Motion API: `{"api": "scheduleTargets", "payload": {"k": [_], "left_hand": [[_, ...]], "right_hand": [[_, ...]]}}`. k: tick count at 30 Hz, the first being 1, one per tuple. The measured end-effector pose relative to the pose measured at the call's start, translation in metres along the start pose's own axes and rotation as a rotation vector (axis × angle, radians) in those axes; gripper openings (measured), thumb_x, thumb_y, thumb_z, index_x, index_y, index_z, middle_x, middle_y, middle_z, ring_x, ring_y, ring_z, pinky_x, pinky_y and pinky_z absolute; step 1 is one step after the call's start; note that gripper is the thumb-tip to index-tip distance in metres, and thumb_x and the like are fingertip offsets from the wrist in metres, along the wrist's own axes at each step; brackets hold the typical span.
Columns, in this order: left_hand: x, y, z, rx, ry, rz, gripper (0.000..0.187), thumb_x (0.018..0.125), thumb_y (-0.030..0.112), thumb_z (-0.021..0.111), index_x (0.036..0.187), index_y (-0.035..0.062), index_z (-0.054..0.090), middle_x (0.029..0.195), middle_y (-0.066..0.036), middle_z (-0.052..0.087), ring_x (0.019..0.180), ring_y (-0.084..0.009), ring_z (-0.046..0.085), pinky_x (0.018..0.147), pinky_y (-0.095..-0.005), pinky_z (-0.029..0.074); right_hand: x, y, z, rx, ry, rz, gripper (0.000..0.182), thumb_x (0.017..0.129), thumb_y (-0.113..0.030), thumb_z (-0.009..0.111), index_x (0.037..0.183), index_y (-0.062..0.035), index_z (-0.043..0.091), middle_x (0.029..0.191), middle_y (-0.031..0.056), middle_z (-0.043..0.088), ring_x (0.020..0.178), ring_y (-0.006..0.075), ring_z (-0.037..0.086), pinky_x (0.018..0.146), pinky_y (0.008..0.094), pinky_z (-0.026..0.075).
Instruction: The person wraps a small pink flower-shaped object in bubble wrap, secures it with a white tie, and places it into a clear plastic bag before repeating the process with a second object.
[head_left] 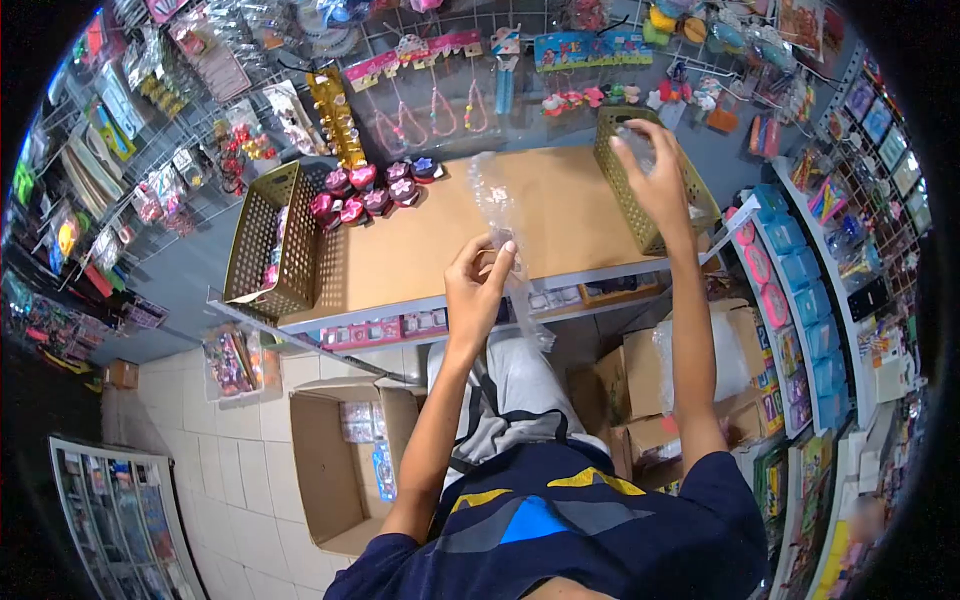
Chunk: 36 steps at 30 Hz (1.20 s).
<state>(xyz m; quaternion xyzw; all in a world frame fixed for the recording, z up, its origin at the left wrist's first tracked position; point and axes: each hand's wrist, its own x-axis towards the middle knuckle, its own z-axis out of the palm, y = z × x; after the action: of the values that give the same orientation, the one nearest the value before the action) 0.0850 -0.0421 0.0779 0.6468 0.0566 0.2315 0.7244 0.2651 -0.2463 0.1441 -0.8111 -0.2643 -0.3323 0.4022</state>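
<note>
A: What does the left hand (478, 283) hold?

B: A clear plastic bag (497, 205), long and thin. Thumb and fingers are pinched together on its lower part. The bag goes up from the grip over the brown shelf board (450, 235), and a bit of plastic hangs down below the grip, in front of the shelf edge.

A: And the right hand (655, 175)?

B: It is up at the olive mesh basket (640, 185), on the right of the board, well apart from the left grip. Fingers are curled around a small clear item (637, 148) at the basket rim, so closed on it. What the item is exactly, cannot tell, too small and transparent.

A: Other things near the left grip?

B: Up and to the left of it, a group of small pink and purple boxes (372, 192). Further left, a second mesh basket (272, 240). Below the grip, on the floor, an open cardboard box (330, 470).
</note>
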Motion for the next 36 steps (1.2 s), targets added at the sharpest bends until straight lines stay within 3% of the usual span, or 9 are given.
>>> {"api": "scheduleTargets", "payload": {"k": [2,4,6,11,14,16,23,30,36], "left_hand": [[-0.005,-0.002,-0.005,0.006,-0.038,0.018,0.021,0.092,0.010,0.068,0.107,-0.0033,0.063,0.090,-0.006,0.067,0.082,-0.0090,0.062,0.067,-0.0234,0.049],[-0.013,-0.001,-0.009,0.083,-0.069,0.073,0.019,0.090,0.008,0.069,0.105,-0.0031,0.063,0.090,-0.006,0.066,0.083,-0.0095,0.062,0.068,-0.0236,0.050],[-0.022,0.001,-0.015,0.231,-0.079,0.163,0.018,0.089,0.005,0.070,0.103,-0.0028,0.063,0.091,-0.005,0.065,0.083,-0.0103,0.062,0.069,-0.0241,0.051],[-0.036,0.015,-0.034,0.021,-0.135,0.131,0.035,0.091,0.003,0.066,0.122,-0.0010,0.052,0.112,-0.008,0.060,0.106,-0.0141,0.057,0.085,-0.0282,0.050],[-0.027,0.032,-0.032,0.032,-0.089,0.133,0.031,0.092,0.006,0.065,0.121,-0.0014,0.054,0.113,-0.009,0.061,0.102,-0.0148,0.059,0.085,-0.0291,0.051],[-0.022,0.031,-0.032,0.100,-0.024,0.198,0.021,0.093,0.009,0.066,0.109,-0.0033,0.062,0.100,-0.008,0.066,0.091,-0.0126,0.063,0.073,-0.0251,0.051],[-0.020,0.020,-0.034,-0.027,0.056,0.116,0.024,0.102,0.019,0.054,0.099,-0.0017,0.065,0.089,-0.002,0.067,0.083,-0.0071,0.059,0.075,-0.0212,0.046],[-0.023,0.024,-0.024,-0.033,0.046,0.218,0.016,0.094,0.010,0.065,0.102,-0.0031,0.064,0.107,-0.007,0.063,0.089,-0.0101,0.060,0.080,-0.0247,0.049],[-0.017,0.022,-0.032,-0.081,0.137,0.141,0.017,0.097,0.013,0.061,0.100,-0.0034,0.064,0.085,-0.003,0.063,0.078,-0.0080,0.058,0.072,-0.0220,0.047]], "right_hand": [[-0.016,-0.044,0.011,0.588,-0.313,0.194,0.047,0.084,-0.034,0.076,0.118,-0.0059,0.060,0.108,0.0091,0.060,0.099,0.0160,0.061,0.085,0.0314,0.050],[-0.029,-0.091,0.008,0.624,-0.492,0.130,0.031,0.087,-0.019,0.075,0.111,-0.0038,0.063,0.107,0.0041,0.065,0.098,0.0080,0.061,0.085,0.0266,0.050],[-0.034,-0.100,0.014,0.721,-0.581,0.188,0.027,0.086,-0.014,0.075,0.108,-0.0007,0.064,0.103,0.0051,0.067,0.097,0.0089,0.063,0.084,0.0260,0.051],[-0.047,-0.105,0.028,0.983,-0.759,0.324,0.019,0.087,-0.005,0.071,0.103,0.0043,0.066,0.095,0.0061,0.070,0.090,0.0109,0.065,0.081,0.0255,0.053],[-0.060,-0.109,0.033,0.976,-0.866,0.274,0.019,0.090,-0.007,0.069,0.104,0.0051,0.068,0.092,0.0057,0.070,0.086,0.0097,0.064,0.080,0.0249,0.053],[-0.062,-0.112,0.033,0.999,-0.947,0.273,0.018,0.091,-0.007,0.067,0.105,0.0053,0.068,0.094,0.0064,0.070,0.087,0.0104,0.064,0.080,0.0255,0.053],[-0.069,-0.115,0.028,1.002,-0.814,0.352,0.019,0.093,-0.007,0.064,0.109,0.0045,0.064,0.095,0.0051,0.068,0.087,0.0082,0.063,0.076,0.0232,0.052],[-0.076,-0.107,0.029,0.914,-0.761,0.301,0.017,0.087,-0.009,0.073,0.091,0.0004,0.060,0.087,0.0028,0.065,0.084,0.0069,0.062,0.074,0.0225,0.051],[-0.078,-0.108,0.039,1.062,-0.620,0.317,0.018,0.087,-0.008,0.073,0.098,-0.0001,0.059,0.087,0.0021,0.064,0.083,0.0066,0.061,0.075,0.0223,0.050]]}}
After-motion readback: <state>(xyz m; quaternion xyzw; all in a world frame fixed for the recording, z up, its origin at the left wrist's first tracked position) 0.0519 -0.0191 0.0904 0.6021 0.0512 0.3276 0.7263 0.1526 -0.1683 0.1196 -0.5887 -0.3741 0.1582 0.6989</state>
